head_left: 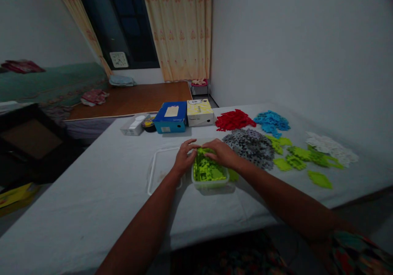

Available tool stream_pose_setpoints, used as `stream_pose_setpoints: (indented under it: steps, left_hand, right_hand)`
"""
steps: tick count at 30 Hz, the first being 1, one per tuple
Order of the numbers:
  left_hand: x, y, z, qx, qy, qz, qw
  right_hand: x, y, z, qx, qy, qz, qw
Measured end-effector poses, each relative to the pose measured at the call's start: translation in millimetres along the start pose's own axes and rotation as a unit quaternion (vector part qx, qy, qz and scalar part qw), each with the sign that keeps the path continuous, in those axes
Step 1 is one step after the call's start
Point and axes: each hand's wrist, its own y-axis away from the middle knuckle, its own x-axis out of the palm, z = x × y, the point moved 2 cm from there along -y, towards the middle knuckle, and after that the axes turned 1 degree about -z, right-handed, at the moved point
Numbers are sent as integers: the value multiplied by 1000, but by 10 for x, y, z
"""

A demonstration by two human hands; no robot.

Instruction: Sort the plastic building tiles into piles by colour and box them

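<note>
A clear plastic container [211, 183] full of lime-green plastic pieces [208, 170] rests on the white-covered table. Its left rim is against my left hand [185, 156], whose thumb and bent fingers close around that side. Across the far end of the container bends my right hand [223, 153], thumb and fingers closing on green pieces at the top of the heap. The exact pieces between the right fingertips are too small to make out. Left of the container lies a clear lid [161, 170], partly behind my left forearm.
Right of the container are piles of grey pieces [250, 148], red pieces [235, 120], blue pieces [272, 121], white pieces [333, 146] and loose green pieces [299, 154]. Behind stand a blue box [170, 117], a yellow-and-white box [200, 113], a round tub [149, 124] and a clear case [132, 126].
</note>
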Motion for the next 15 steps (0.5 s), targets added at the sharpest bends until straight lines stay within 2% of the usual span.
stream_pose_setpoints:
  steps: [2,4,7,9,11,13,15]
  left_hand:
    - [-20,11,-34,3,-3,6,1000]
    - [-42,17,-65,2,-4,1,1000]
    - [-76,12,-71,2,-11,-16,1000]
    - [-93,-2,-43,0,-20,-21,1000]
    - [-102,-19,-8,-1,-26,-23,999]
    - [-104,-33,14,0,-32,-21,999]
    - [-99,-44,18,1,-39,-18,999]
  right_hand:
    - [-22,18,42,-24,-9,31,999]
    - [-154,91,55,-44,-24,22,999]
    - [-559,371,-117,-14,-15,-107,994]
    - [-882,728,-409,54,27,-185,981]
    - [-1171,1221,-818,157,92,-215,960]
    - [-1379,1781,-1279,298,169,-195,919]
    - [-1487,2289,-1702,449,219,-138,855]
